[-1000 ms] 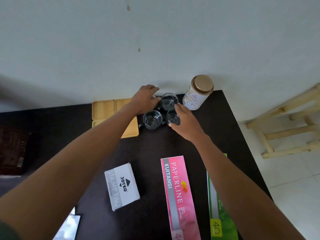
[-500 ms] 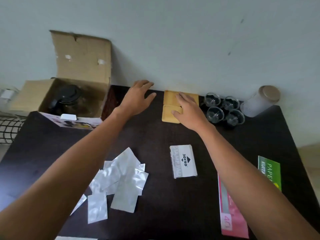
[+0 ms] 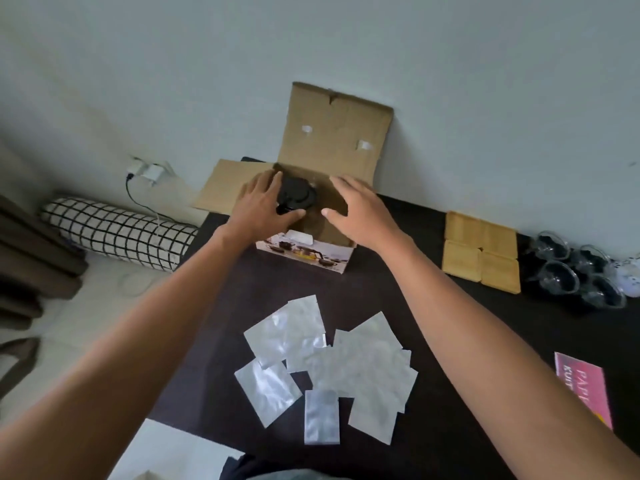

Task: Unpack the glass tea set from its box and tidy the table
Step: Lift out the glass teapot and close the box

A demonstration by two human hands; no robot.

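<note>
An open cardboard box (image 3: 332, 140) stands at the far edge of the dark table (image 3: 415, 306), flaps spread against the wall. Inside it sits a teapot with a black lid (image 3: 297, 195). My left hand (image 3: 265, 206) lies against the lid's left side, thumb curled under its front. My right hand (image 3: 360, 211) hovers over the box's right half, fingers spread, holding nothing. Several glass cups (image 3: 575, 278) cluster at the far right, beside wooden coasters (image 3: 481, 254) laid in a square.
Several clear plastic bags (image 3: 329, 365) lie scattered on the table in front of me. A pink paper pack (image 3: 585, 386) sits at the right edge. Off the table's left side lie a checked bolster (image 3: 114, 233) and a wall charger (image 3: 145, 173).
My view swung left from the cups to the box. Both hands left the cups and coasters and moved to the open box, the left one reaching the teapot lid.
</note>
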